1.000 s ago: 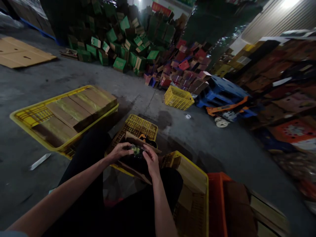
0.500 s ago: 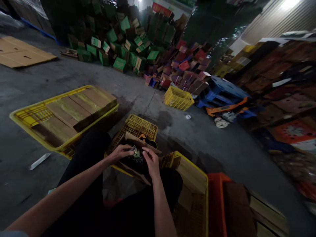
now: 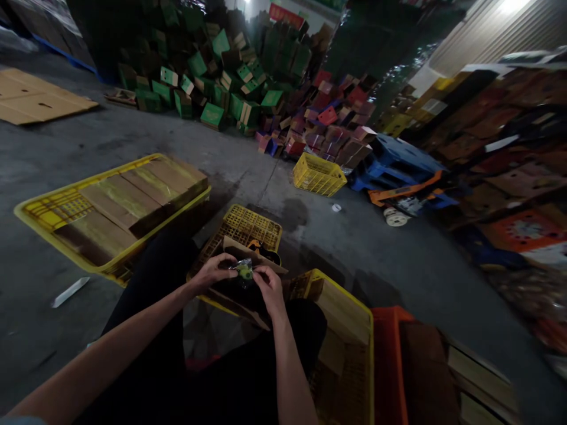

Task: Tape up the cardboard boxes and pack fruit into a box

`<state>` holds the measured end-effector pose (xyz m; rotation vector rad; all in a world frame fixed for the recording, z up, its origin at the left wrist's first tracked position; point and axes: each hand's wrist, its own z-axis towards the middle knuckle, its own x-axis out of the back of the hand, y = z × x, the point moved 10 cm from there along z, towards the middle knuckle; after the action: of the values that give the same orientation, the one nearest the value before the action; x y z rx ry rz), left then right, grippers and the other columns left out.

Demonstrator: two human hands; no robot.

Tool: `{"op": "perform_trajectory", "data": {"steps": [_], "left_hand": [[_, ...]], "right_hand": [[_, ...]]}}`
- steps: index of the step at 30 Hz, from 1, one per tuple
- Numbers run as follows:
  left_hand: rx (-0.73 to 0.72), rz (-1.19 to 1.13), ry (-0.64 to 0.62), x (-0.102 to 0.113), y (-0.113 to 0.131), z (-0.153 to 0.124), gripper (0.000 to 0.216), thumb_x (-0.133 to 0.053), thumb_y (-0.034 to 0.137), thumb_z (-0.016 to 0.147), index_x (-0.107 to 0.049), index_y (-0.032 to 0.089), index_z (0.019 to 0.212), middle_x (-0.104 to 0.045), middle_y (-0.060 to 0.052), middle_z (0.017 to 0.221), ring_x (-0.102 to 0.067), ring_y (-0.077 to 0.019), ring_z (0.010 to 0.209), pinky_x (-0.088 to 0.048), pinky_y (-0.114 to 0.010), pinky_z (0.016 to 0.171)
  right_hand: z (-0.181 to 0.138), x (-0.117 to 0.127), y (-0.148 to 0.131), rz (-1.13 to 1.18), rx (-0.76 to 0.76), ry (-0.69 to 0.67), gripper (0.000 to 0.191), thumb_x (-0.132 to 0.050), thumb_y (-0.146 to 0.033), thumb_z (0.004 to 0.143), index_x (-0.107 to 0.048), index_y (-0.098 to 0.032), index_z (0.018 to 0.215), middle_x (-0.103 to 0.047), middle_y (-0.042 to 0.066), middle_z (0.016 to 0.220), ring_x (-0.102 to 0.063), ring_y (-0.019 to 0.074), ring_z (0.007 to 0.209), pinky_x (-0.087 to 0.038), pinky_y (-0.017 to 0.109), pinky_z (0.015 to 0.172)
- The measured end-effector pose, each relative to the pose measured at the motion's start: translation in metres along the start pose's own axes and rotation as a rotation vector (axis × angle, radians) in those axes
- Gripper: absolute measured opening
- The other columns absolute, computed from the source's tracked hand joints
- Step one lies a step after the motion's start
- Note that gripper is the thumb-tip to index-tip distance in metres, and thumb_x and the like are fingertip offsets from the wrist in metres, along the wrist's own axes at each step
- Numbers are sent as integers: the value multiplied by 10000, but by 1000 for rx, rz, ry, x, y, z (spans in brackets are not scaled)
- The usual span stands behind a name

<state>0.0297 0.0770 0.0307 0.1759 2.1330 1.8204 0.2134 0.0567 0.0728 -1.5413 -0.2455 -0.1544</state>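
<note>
My left hand point(image 3: 213, 271) and my right hand point(image 3: 268, 289) meet over my lap, both pinching a small green item in shiny clear wrap point(image 3: 243, 270). The fingers of each hand are closed on it. Just beyond the hands lies an open brown cardboard box point(image 3: 248, 251) resting on an upturned yellow plastic crate point(image 3: 248, 227). My dark trousers fill the lower middle of the view.
A yellow crate holding flat cardboard pieces point(image 3: 115, 206) sits to the left. Another yellow crate with cardboard point(image 3: 343, 330) and an orange crate point(image 3: 390, 360) stand at the right. Farther off are a yellow basket point(image 3: 318, 174), a blue pallet point(image 3: 398, 159), and heaps of green and red cartons point(image 3: 248, 88).
The green wrapped item has risen slightly between my fingers and shows more clearly. Both hands stay close together in the same spot.
</note>
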Motion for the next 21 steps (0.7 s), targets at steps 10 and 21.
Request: {"op": "perform_trajectory", "data": {"steps": [10, 21], "left_hand": [[35, 0, -9, -5, 4, -6, 367, -791, 430, 733, -684, 155, 950, -689, -4, 791, -623, -151, 706, -452, -236, 667], [91, -170, -290, -45, 6, -13, 512, -795, 423, 760, -648, 147, 1165, -690, -117, 1157, -623, -278, 1103, -465, -377, 954]], "right_hand": [[-3, -9, -3, 44, -42, -17, 329, -656, -459, 841, -713, -212, 1052, -728, 59, 1073, -656, 232, 997, -510, 320, 863], [-4, 13, -9, -44, -30, 173, 289, -629, -479, 847, -662, -192, 871, -693, 21, 855, -606, 184, 783, -469, 269, 718]]}}
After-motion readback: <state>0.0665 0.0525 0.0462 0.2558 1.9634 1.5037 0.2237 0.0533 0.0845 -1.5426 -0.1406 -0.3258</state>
